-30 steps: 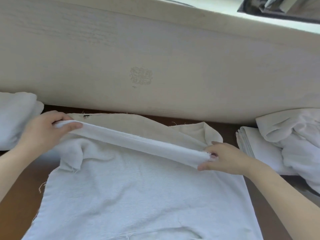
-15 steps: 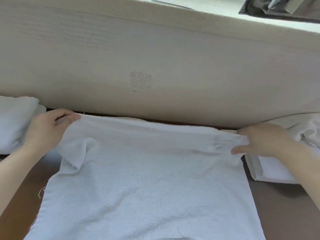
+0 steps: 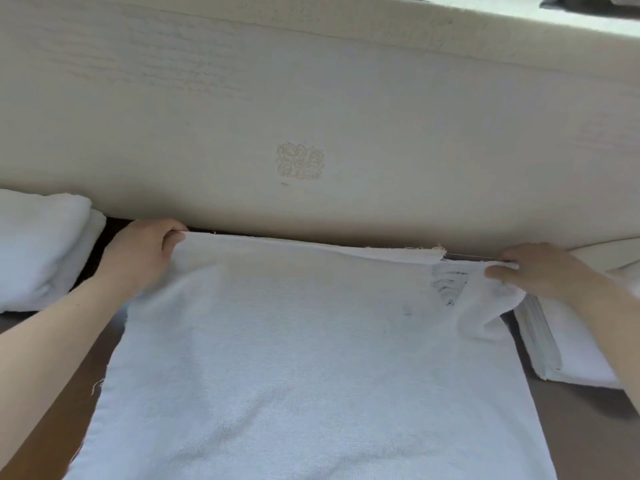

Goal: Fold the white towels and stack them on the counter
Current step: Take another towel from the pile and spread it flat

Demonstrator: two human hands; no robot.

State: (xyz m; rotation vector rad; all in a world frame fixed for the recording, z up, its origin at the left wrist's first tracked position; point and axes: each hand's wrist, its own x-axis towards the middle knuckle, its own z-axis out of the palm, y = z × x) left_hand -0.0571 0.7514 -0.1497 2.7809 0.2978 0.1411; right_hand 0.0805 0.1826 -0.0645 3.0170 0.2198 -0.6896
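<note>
A white towel (image 3: 304, 358) lies spread over the brown counter (image 3: 588, 431), reaching from the back wall to the bottom of the view. My left hand (image 3: 138, 258) pinches its far left corner. My right hand (image 3: 540, 271) pinches its far right corner, where the cloth is frayed and carries dark smudges. The far edge is pulled straight between both hands, close to the wall. A stack of folded white towels (image 3: 568, 344) sits at the right, partly behind my right arm.
A rolled or folded white towel (image 3: 41, 247) rests at the far left against the wall. A pale wall panel (image 3: 311, 116) with a small embossed emblem rises right behind the counter. More white cloth (image 3: 613, 254) shows at the right edge.
Both hands carried the towel's near-folded edge away from me to the wall, opening the towel flat. My right hand moved right and back; the left hand shifted slightly back.
</note>
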